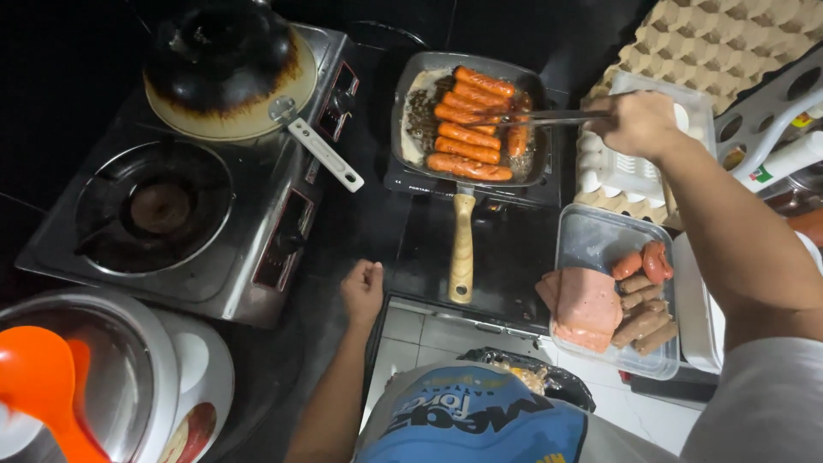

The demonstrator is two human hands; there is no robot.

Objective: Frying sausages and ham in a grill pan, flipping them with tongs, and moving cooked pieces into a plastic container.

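Dim, dark surroundings; overhead light on centre; wide-angle edge distortion; slight blur.

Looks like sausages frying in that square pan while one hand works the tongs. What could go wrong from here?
Likely risks:
1. The right hand reaches with tongs over the hot pan; fat could spit onto it.
2. The pan's wooden handle points toward the person, near the left hand; a bump might tip the sausages out.
3. The right arm crosses above the tray of meat and could knock it.
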